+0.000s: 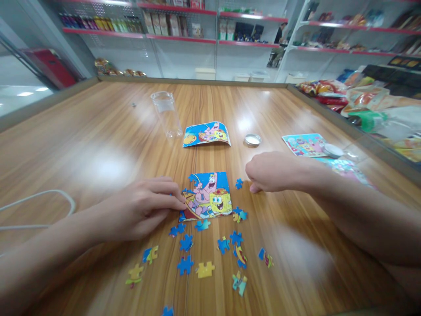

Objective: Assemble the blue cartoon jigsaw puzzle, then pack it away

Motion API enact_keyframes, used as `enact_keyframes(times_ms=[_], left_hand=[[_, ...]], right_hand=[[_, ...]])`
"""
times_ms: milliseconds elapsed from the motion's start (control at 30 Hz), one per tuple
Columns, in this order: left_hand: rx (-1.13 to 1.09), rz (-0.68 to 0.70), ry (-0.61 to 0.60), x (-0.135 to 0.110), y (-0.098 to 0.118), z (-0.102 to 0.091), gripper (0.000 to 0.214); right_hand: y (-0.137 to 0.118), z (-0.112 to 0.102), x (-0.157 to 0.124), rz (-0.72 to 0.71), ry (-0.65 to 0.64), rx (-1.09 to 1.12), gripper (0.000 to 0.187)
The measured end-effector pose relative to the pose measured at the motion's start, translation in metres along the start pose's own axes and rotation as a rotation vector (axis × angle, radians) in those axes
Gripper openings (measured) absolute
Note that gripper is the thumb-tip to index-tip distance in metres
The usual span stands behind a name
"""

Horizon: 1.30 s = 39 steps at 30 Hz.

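Note:
A partly joined cartoon jigsaw puzzle (208,196) lies on the wooden table (98,145) in front of me. My left hand (144,210) rests flat beside its left edge, fingers stretched out and touching the puzzle. My right hand (268,172) hovers to the puzzle's right with fingers curled under, close to a loose blue piece (239,183); what it holds, if anything, is hidden. Several loose pieces (204,256) lie scattered nearer to me.
A clear plastic tube (166,115) lies beyond the puzzle, beside a printed reference picture (206,134) and a round metal lid (252,139). Another picture (304,145) and lid (333,150) sit at right. A white cable (39,206) loops at left. Shop shelves stand behind.

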State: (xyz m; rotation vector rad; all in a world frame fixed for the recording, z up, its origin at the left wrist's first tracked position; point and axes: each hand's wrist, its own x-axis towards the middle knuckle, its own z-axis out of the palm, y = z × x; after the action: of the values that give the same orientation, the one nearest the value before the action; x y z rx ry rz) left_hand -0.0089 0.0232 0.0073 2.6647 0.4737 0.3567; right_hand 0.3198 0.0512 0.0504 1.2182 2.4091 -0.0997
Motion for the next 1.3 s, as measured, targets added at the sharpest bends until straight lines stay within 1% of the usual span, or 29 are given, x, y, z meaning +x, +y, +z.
enact_keyframes(times_ms=[100,200,267,333,433,600,767,967,1067,1200,1300], left_hand=[[0.0,-0.001,-0.01,-0.001,-0.001,0.0,0.048],[0.004,0.002,-0.011,-0.002,-0.001,0.0,0.048],[0.006,0.009,-0.008,-0.002,-0.001,0.001,0.048],[0.004,0.014,-0.005,-0.002,-0.001,0.001,0.048],[0.006,0.01,-0.001,-0.001,0.0,0.0,0.046],[0.011,0.007,-0.001,-0.001,0.001,0.0,0.044],[0.016,-0.005,-0.002,-0.002,0.0,0.0,0.042],[0.006,-0.012,-0.006,-0.002,0.001,0.0,0.044],[0.01,-0.004,0.003,-0.002,0.001,0.0,0.044],[0.012,0.011,0.005,-0.001,0.002,-0.001,0.045],[0.026,0.009,0.003,0.0,0.003,-0.001,0.045]], right_hand=[[-0.013,-0.007,-0.011,-0.01,0.06,0.013,0.023],[-0.029,-0.015,-0.021,-0.118,0.106,0.096,0.019],[-0.04,-0.016,-0.024,-0.215,0.1,0.15,0.018],[-0.049,-0.014,-0.024,-0.282,0.083,0.151,0.022],[-0.055,-0.01,-0.023,-0.32,0.076,0.108,0.023],[-0.055,-0.012,-0.023,-0.361,0.061,0.073,0.022],[-0.055,-0.013,-0.024,-0.402,0.099,0.069,0.017],[-0.058,-0.014,-0.022,-0.397,0.09,0.044,0.016],[-0.055,-0.012,-0.018,-0.395,0.068,0.095,0.018],[-0.047,-0.009,-0.011,-0.392,0.001,0.236,0.016],[-0.041,-0.011,-0.008,-0.408,-0.021,0.321,0.015]])
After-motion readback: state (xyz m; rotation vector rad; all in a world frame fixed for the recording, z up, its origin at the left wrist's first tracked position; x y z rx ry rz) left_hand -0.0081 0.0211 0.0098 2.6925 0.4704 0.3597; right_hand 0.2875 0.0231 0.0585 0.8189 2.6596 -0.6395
